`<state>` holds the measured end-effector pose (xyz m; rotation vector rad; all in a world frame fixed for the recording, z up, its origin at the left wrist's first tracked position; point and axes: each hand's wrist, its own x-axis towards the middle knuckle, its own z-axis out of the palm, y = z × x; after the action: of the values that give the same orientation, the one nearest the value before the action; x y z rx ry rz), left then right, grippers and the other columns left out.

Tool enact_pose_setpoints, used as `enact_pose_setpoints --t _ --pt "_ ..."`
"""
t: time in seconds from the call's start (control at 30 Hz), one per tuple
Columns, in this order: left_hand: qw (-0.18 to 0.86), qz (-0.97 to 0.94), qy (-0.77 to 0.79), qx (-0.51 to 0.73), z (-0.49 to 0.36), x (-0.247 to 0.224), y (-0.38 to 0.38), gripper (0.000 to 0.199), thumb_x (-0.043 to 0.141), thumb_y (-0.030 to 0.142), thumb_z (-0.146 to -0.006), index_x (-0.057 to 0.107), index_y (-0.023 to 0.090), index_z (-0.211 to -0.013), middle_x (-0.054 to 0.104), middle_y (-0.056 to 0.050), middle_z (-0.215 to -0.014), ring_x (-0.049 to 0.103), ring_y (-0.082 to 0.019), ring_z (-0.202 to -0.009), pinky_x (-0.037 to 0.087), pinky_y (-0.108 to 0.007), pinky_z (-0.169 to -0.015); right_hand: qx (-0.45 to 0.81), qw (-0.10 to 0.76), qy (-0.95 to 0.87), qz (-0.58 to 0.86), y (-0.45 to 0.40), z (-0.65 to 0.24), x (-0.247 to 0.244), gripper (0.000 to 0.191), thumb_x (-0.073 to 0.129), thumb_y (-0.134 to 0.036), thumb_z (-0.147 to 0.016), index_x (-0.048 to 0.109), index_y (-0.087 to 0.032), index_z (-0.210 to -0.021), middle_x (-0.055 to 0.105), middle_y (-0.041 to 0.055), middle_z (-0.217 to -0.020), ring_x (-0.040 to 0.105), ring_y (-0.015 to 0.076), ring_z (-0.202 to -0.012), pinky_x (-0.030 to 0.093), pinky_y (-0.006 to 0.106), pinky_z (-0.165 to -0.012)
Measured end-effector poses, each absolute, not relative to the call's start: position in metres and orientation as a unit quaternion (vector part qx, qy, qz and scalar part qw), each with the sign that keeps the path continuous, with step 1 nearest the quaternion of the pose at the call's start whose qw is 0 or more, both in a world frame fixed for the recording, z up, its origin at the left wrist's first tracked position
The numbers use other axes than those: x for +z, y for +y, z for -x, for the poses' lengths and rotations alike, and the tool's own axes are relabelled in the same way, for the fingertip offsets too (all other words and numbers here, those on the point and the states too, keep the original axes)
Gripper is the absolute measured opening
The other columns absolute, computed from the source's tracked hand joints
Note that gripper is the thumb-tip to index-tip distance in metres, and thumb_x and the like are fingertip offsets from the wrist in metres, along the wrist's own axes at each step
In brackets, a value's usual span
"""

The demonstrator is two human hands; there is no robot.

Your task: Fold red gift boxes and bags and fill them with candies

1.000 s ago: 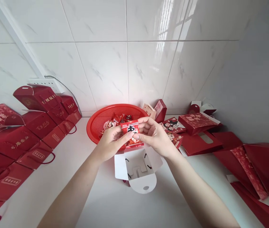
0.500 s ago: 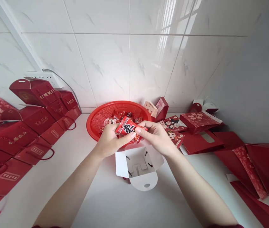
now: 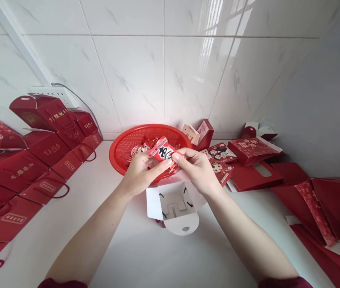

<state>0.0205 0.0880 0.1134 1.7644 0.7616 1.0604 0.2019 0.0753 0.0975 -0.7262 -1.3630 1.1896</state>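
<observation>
Between my two hands is a red candy packet (image 3: 161, 151) with a large black character on a white patch. My left hand (image 3: 140, 171) pinches its left and lower side. My right hand (image 3: 198, 167) is closed on its right end, where more red wrapper shows near the fingers; whether that is a second packet I cannot tell. Just beyond lies a red plastic basket (image 3: 116, 154) with several wrapped candies (image 3: 138, 150) inside. Below my hands stands an open gift box (image 3: 174, 204), white inside, its flaps spread and dark cord ends showing within.
Closed red gift boxes (image 3: 42, 148) with rope handles are stacked at the left. Flat red boxes (image 3: 255, 176) and printed cartons (image 3: 221, 153) lie at the right, with folded red bags (image 3: 331, 212) nearer. A power strip (image 3: 54, 96) rests against the tiled wall.
The packet has tilted in my hands, its left end turned upward and its character now slanted. Both hands stay nearly in place. The whole view has shifted slightly.
</observation>
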Motion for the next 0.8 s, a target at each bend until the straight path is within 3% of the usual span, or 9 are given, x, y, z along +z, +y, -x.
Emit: enact_pose_setpoints --t 0.2,0.47,0.67,0.8 --pt "0.449 -0.721 0.308 0.429 -0.0198 0.1149 0.0879 0.024 0.066 0.032 -0.090 0.071 0.020 -0.110 0.073 -0.005 -0.097 0.067 -0.017 -0.085 0.055 -0.025 -0.071 0.519 0.562 -0.569 0.302 0.0718 -0.1999 0.1008 0.023 0.073 -0.039 -0.085 0.067 -0.017 -0.085 0.067 0.0011 -0.081 0.063 0.0129 -0.077 0.052 0.026 -0.075" --pt "0.360 -0.759 0.348 0.416 -0.0169 0.1186 0.0835 0.020 0.064 0.034 -0.089 0.072 0.017 -0.096 0.070 -0.004 -0.082 0.067 -0.020 -0.080 0.055 -0.028 -0.068 0.504 0.535 -0.599 0.319 0.0691 -0.2008 0.1009 0.034 0.075 -0.050 -0.079 0.062 -0.019 -0.078 0.062 0.0010 -0.077 0.057 0.0145 -0.073 0.048 0.028 -0.072" --pt "0.353 -0.767 0.339 0.415 -0.0145 0.1182 0.0856 0.018 0.064 0.033 -0.089 0.070 0.016 -0.092 0.067 -0.004 -0.078 0.066 -0.020 -0.079 0.053 -0.028 -0.067 0.491 0.536 -0.614 0.309 0.0666 -0.2015 0.1010 0.030 0.069 -0.047 -0.087 0.062 -0.019 -0.079 0.061 0.0014 -0.078 0.057 0.0149 -0.076 0.049 0.030 -0.075" --pt "0.298 -0.791 0.362 0.393 -0.0135 0.1212 0.0850 0.016 0.065 0.031 -0.087 0.070 0.016 -0.084 0.066 -0.001 -0.071 0.061 -0.014 -0.066 0.048 -0.024 -0.058 0.499 0.533 -0.623 0.281 0.0682 -0.2033 0.1021 0.024 0.071 -0.040 -0.087 0.060 -0.021 -0.096 0.065 0.0038 -0.095 0.061 0.0163 -0.087 0.051 0.032 -0.084"
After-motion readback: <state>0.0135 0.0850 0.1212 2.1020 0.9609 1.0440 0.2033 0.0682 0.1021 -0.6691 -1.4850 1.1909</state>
